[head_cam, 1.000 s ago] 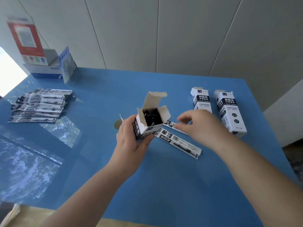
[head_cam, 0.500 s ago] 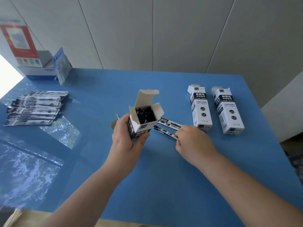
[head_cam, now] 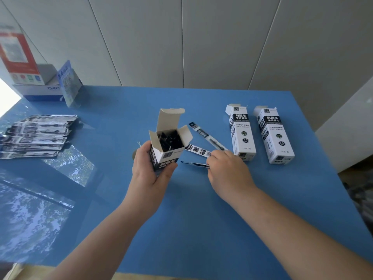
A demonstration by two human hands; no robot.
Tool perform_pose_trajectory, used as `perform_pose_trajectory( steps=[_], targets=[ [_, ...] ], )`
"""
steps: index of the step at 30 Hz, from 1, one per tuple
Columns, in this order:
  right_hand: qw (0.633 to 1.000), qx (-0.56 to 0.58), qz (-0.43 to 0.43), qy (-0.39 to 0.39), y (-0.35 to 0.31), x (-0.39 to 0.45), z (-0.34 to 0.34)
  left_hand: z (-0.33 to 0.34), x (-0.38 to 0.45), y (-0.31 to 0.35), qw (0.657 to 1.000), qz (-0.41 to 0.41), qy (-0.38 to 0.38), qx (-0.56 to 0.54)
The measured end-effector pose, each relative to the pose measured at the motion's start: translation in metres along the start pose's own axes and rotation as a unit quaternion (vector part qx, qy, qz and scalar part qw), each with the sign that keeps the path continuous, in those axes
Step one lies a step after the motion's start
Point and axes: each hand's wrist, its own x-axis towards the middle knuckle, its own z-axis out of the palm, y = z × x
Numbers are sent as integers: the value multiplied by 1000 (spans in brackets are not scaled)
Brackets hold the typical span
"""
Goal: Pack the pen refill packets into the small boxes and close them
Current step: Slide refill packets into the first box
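My left hand point(head_cam: 150, 170) grips a small white and black box point(head_cam: 168, 146) upright above the blue table, its top flaps open and dark refill ends showing inside. To its right, my right hand point(head_cam: 227, 170) pinches refill packets point(head_cam: 198, 151) by their near ends; one lies flat, another point(head_cam: 192, 163) tilts edge-on below it. A third packet point(head_cam: 203, 134) lies on the table just behind, pointing toward the hand. Two boxes lie flat at the right: one point(head_cam: 241, 132) and another point(head_cam: 274, 135).
A fanned stack of several refill packets point(head_cam: 36, 136) lies at the table's left. A blue and white carton with a red card and a blue leaflet stand point(head_cam: 68, 85) sits at the back left corner. The table's right edge point(head_cam: 314, 142) runs near the boxes.
My right hand came down onto the loose packets beside the box and has pinched them, lifting their near ends. My left hand keeps holding the open box in about the same place.
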Motion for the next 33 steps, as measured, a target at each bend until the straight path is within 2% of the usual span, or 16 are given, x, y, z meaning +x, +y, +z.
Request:
perform_pose_trajectory(
  steps=[7,11,13,16,18,23,26,33],
  targets=[
    [1000,21,9,-11,-2,-5,-3,0,1,1,1000,-5,-4,-10],
    [978,179,102,-10,-3,-8,-26,0,1,-2,1000,8,-8,-21],
    [942,288,172,-7,-3,-7,-45,-1,1,-3,1000,6,-9,-22],
    [855,466,228,16,-1,-9,-81,0,2,-4,1000,4,-11,-13],
    [800,559,216,-5,-1,-12,-106,0,2,-5,1000,5,-18,-14],
    [721,678,143,18,-5,-16,-152,2,1,-6,1000,18,-17,-2],
    [729,671,127,54,-13,-13,-160,2,2,-6,1000,23,-17,-3],
    [797,581,105,122,-39,0,-156,1,1,-9,999,34,-13,4]
  ],
)
